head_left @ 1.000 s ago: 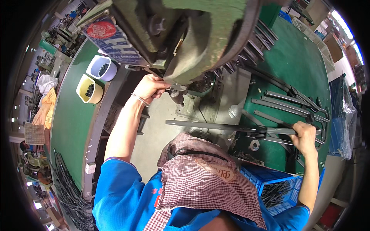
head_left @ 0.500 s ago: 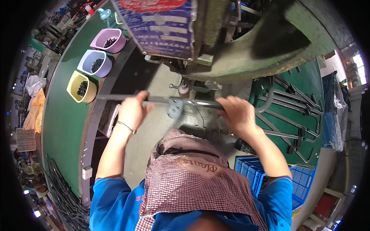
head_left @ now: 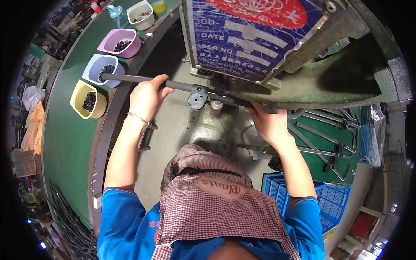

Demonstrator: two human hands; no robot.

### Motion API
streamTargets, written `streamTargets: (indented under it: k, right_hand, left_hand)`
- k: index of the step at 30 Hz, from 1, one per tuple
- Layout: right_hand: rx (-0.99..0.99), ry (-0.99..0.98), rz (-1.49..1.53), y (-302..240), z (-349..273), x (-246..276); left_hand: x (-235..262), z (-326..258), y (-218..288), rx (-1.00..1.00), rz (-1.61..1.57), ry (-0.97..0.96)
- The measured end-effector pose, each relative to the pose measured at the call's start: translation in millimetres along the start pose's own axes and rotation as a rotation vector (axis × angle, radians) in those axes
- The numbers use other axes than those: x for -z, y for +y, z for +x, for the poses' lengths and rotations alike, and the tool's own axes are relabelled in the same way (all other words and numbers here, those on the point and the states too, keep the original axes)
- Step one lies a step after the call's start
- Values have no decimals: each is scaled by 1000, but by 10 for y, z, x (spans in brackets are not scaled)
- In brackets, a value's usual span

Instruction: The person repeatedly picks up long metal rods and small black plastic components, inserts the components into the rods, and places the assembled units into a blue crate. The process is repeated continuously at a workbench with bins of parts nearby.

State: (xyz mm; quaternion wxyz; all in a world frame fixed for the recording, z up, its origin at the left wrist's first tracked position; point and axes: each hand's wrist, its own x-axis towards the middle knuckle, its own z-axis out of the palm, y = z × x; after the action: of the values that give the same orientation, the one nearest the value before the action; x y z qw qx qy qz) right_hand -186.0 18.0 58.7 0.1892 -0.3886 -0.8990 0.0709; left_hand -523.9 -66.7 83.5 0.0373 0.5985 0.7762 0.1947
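A person seen from above holds a long dark metal rod (head_left: 173, 83) level across a press machine (head_left: 303, 47). The left hand (head_left: 145, 97) grips the rod near its left part, its fingers (head_left: 161, 79) curled over the top of the rod and closed around it. The right hand (head_left: 268, 123) holds the rod's right part just below the machine's overhanging green body; its fingers are wrapped upward and partly hidden under the machine, so how tightly they close cannot be told. Between the hands, a round dark fitting (head_left: 198, 96) sits on the rod, right beside the machine's tooling point.

The rod's left end reaches out over the edge of the green worktop (head_left: 60, 130), close to three small tubs: a yellow tub (head_left: 89, 99), a pale blue tub (head_left: 104, 69) and a pink tub (head_left: 119, 42), each holding small dark parts. A white tub (head_left: 141, 14) stands farther back. The rod tip is just beside the blue tub.

The grey machine bed (head_left: 173, 138) in front of the person gives open room beneath the rod. To the right, more finished rods (head_left: 323, 130) lie on a green surface, well apart from the hands. A blue plastic crate (head_left: 331, 203) sits by the person's right elbow. The machine's blue plate (head_left: 247, 30) hangs directly above the rod, leaving little clearance overhead.
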Motion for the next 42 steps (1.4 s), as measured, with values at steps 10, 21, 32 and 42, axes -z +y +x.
streamTargets:
  k: [10, 21, 32, 42]
  right_hand:
    - [-77, -175, -4, 166, 62, -160]
    - [312, 213, 591, -1074, 243, -77]
    - [194, 148, 826, -888, 108, -237]
    - [-186, 229, 761, -636, 140, -279]
  left_hand:
    - [-167, -18, -144, 120, -446, -124]
    - [-153, -454, 726, 418, -1751, -263]
    - [-133, -705, 680, 305, -1517, -431]
    - [-255, -699, 665, 438, -1584, -362]
